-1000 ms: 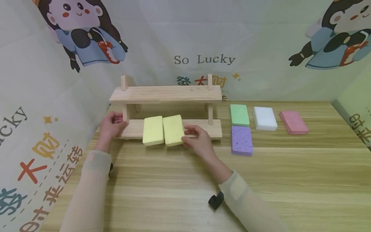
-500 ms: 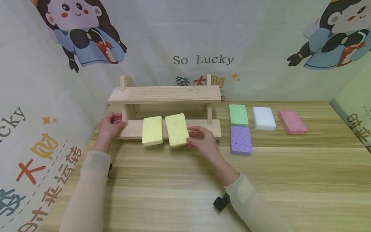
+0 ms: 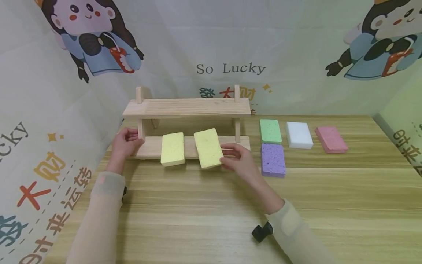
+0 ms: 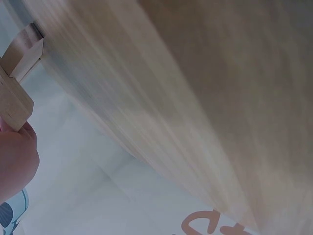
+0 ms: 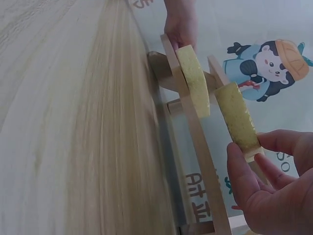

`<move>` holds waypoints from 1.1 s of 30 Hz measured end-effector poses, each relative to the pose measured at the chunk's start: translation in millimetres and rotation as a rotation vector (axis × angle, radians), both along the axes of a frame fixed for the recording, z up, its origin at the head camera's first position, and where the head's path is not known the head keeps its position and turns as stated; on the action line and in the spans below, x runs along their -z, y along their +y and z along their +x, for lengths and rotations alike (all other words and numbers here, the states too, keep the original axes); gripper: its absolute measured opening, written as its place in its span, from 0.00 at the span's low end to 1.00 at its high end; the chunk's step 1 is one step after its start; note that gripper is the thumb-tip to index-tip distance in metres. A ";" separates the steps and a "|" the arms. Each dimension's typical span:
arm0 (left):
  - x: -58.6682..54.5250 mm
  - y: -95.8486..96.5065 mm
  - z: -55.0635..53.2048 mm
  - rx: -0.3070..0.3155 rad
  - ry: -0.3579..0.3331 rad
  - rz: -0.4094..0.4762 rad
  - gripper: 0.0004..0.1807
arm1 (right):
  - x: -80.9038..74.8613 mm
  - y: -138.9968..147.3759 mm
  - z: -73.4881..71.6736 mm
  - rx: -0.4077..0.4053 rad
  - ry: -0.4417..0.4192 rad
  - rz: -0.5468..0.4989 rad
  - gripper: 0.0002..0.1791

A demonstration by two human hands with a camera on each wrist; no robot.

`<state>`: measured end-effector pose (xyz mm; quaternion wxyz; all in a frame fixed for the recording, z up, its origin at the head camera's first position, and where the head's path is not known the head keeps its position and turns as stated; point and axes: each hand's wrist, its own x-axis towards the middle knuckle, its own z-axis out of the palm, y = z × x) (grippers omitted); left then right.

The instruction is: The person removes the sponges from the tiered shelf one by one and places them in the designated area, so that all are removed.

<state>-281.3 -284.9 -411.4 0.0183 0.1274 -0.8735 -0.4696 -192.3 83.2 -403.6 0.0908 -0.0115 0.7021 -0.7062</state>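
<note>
My left hand grips the left end of a two-tier wooden shelf, at the lower board beside the upright. In the left wrist view only part of that hand shows, against a wooden piece. Between thumb and fingers, my right hand pinches a yellow sponge by its right edge. The right wrist view shows this sponge held up off the lower board, slightly tilted. A second yellow sponge lies on the lower board, left of the held one, its front edge overhanging.
Right of the shelf, a green sponge, a white sponge and a pink sponge lie in a row on the wooden table. A purple sponge lies in front of the green one. Printed cloth hangs behind.
My right hand has moved right with its yellow sponge, which has tilted and opened a gap from the other yellow sponge. The left hand stays on the shelf's end.
</note>
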 end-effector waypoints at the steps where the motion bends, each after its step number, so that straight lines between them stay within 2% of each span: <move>1: 0.2 -0.1 -0.3 0.000 -0.001 -0.001 0.25 | -0.2 1.8 0.2 -0.001 0.001 0.002 0.25; 9: 0.8 -0.5 0.2 0.001 -0.004 -0.020 0.25 | -4.4 21.4 4.8 -0.014 0.000 0.043 0.25; 17: 0.7 -1.1 0.8 0.011 0.024 -0.013 0.24 | -7.1 51.7 11.7 -0.026 0.035 0.076 0.27; 22: -1.4 -0.5 1.9 0.012 0.016 -0.006 0.25 | -7.1 71.9 17.1 -0.024 0.045 0.082 0.28; 33: -1.0 -2.4 2.1 0.005 0.011 -0.017 0.25 | -5.7 122.8 30.7 0.037 0.047 0.160 0.30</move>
